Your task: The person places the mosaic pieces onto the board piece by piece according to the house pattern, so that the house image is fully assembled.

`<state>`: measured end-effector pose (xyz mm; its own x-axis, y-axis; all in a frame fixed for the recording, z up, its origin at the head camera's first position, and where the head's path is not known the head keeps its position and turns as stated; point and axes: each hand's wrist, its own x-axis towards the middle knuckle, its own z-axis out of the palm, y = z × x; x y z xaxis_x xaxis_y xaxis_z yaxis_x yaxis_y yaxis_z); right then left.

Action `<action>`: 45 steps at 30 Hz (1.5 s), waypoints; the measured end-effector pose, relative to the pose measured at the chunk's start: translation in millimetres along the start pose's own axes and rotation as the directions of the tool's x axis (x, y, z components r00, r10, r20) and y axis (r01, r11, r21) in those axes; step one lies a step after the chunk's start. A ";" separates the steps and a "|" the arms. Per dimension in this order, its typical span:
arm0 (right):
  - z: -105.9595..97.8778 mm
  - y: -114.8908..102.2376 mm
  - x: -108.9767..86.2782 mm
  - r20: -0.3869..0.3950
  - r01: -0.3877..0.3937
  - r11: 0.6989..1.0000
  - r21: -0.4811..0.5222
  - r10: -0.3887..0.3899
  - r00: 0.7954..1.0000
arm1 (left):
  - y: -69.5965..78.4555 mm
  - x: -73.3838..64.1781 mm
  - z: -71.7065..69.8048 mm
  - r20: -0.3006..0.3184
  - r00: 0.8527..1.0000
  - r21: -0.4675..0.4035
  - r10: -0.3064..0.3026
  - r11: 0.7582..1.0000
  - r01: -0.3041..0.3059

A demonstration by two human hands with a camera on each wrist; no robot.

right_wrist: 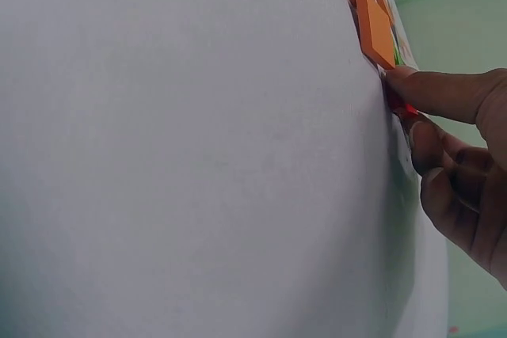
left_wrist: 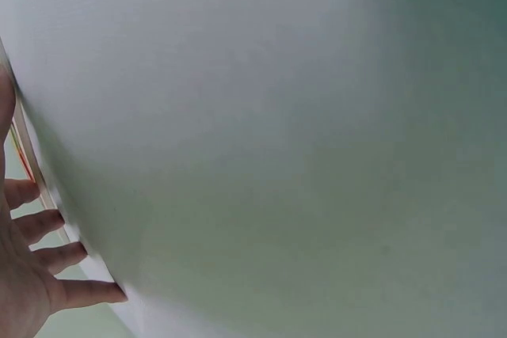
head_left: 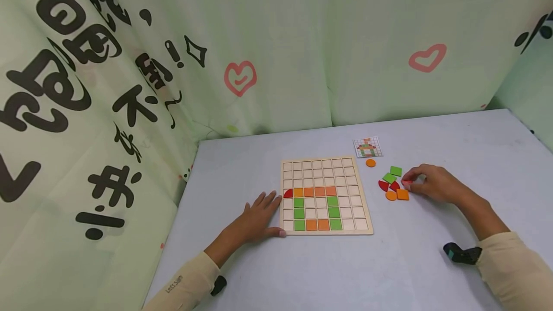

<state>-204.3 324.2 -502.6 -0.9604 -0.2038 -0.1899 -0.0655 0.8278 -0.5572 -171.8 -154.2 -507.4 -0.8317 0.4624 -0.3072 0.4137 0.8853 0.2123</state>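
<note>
A wooden grid board [head_left: 356, 212] lies on the table, holding green and orange squares and a red quarter-circle piece [head_left: 288, 193] at its left side. My left hand [head_left: 258, 217] rests along the board's left edge with fingers spread, the thumb at the lower left corner. To the right of the board, my right hand [head_left: 436, 184] pinches a red piece [right_wrist: 410, 108] between thumb and fingers; its full shape is hidden. Beside that hand lie loose pieces: green squares [head_left: 389, 178], red quarter-circles [head_left: 383, 185], an orange circle [head_left: 390, 196] and an orange square [head_left: 402, 195].
Behind the board's right corner lies a small pattern card [head_left: 367, 147], with another orange circle [head_left: 370, 162] just in front of it. A pale curtain [head_left: 285, 61] hangs along the back and left of the table [head_left: 242, 167].
</note>
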 end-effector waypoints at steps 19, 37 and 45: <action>-0.5 -3.4 -6.2 0.033 0.046 0.998 0.039 -0.047 0.998 | -0.2 0.7 -0.4 0.010 1.000 0.008 -0.009 1.000 0.009; 7.0 -20.2 -5.1 0.025 0.072 0.991 0.116 -0.075 0.997 | 1.5 0.3 -2.2 0.016 1.000 -0.006 -0.011 1.000 0.011; 6.7 -23.9 -7.6 0.043 0.085 0.972 0.219 -0.097 0.994 | 1.7 -0.6 -2.3 0.013 1.000 -0.001 -0.010 1.000 0.010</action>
<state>-193.6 302.4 -493.3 -0.9369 -0.3054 -0.1699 -0.0860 0.6727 -0.7349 -171.4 -153.0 -504.7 -0.8311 0.4542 -0.3211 0.4051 0.8898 0.2101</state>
